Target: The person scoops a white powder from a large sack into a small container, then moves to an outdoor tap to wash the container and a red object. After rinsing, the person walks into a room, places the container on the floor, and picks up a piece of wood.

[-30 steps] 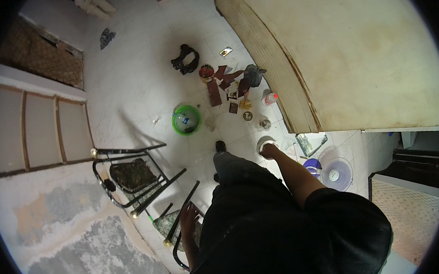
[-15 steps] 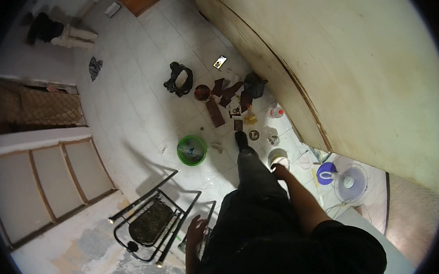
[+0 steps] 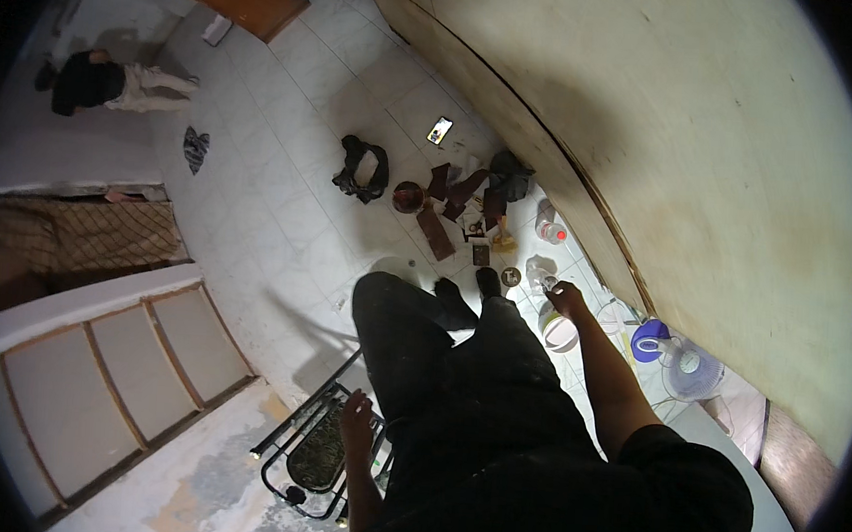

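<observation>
My right hand (image 3: 566, 298) is low at the right, its fingers closed at the neck of what looks like a small clear plastic bottle (image 3: 539, 274) on the floor. Just below that hand stands a white tub (image 3: 559, 334). A round tin (image 3: 511, 276) lies to its left. My left hand (image 3: 357, 424) hangs over a black metal-framed chair (image 3: 320, 448), fingers apart and nothing in them. Whether it touches the frame I cannot tell. Between my feet and the wall are dark brown pieces (image 3: 435, 232), a yellow brush-like item (image 3: 503, 241) and a red-capped bottle (image 3: 550, 228).
An open black bag (image 3: 362, 170), a pot of brown stuff (image 3: 408, 198) and a lit phone (image 3: 440, 131) are on the tiles. A fan (image 3: 692, 369) stands at the right by the pale wall panel (image 3: 703, 136). Far left, another person (image 3: 118, 84) is near a wall.
My right hand has moved forward from the white tub to the clear bottle. My left leg has come forward, covering the green basin. The view has shifted.
</observation>
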Demonstrator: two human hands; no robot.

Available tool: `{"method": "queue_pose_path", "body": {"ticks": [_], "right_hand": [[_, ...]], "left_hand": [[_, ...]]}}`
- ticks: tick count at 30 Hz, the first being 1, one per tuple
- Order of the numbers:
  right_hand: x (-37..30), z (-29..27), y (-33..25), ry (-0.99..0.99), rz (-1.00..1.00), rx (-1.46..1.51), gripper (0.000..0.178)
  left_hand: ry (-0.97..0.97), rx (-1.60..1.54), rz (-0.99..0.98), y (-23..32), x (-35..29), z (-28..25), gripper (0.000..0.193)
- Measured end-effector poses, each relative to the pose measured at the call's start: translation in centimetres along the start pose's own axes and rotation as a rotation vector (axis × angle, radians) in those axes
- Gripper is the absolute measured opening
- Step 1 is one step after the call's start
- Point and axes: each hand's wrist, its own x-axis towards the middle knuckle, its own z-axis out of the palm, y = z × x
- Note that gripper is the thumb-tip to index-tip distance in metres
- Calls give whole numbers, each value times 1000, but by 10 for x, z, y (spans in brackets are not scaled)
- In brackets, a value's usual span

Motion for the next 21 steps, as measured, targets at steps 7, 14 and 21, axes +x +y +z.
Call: {"method": "queue_pose_path", "body": {"ticks": [7,14,21], "right_hand": [[10,49,-54,-75,73,410,38],[54,119,-82,63,311,567,39],[162,277,-187,283,572,740,25]], "left_hand": [[174,-243,-256,85,130,-59,41],[-374,-134,-110,119,346,-28,40],[-926,345,-108,51,634,135,51]]}}
